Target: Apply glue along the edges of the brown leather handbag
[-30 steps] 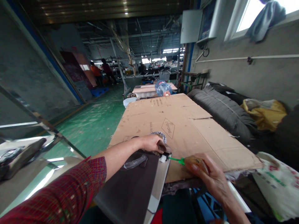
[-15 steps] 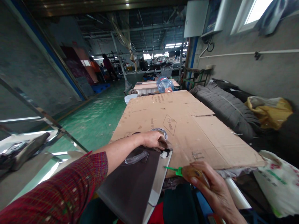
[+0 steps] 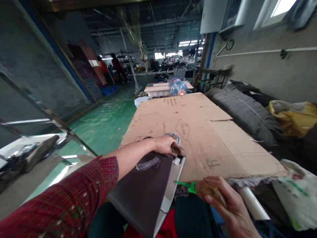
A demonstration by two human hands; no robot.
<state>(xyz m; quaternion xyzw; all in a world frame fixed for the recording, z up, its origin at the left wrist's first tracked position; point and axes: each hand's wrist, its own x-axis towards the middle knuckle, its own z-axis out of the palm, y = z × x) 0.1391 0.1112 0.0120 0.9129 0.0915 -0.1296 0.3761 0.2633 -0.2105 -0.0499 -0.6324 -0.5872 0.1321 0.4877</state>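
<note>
The dark panel, at lower centre of the frame, is pinned at its top corner by the closed left hand, so it is steadied against the cardboard sheet. A green-nozzled bottle is gripped in the right hand, nozzle aimed toward the panel's edge.

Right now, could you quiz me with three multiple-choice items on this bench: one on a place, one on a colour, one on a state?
1. Where does the left hand rest?
A. on the dark panel's top edge
B. on the water jug
C. on the yellow bag

2. What colour is the bottle's nozzle?
A. red
B. green
C. white

3. The right hand is:
A. flat and bare
B. closed round the bottle
C. out of sight

A: it presses the panel at the cardboard's near edge.
B: the tip is bright green.
B: its fingers wrap the bottle.
</note>
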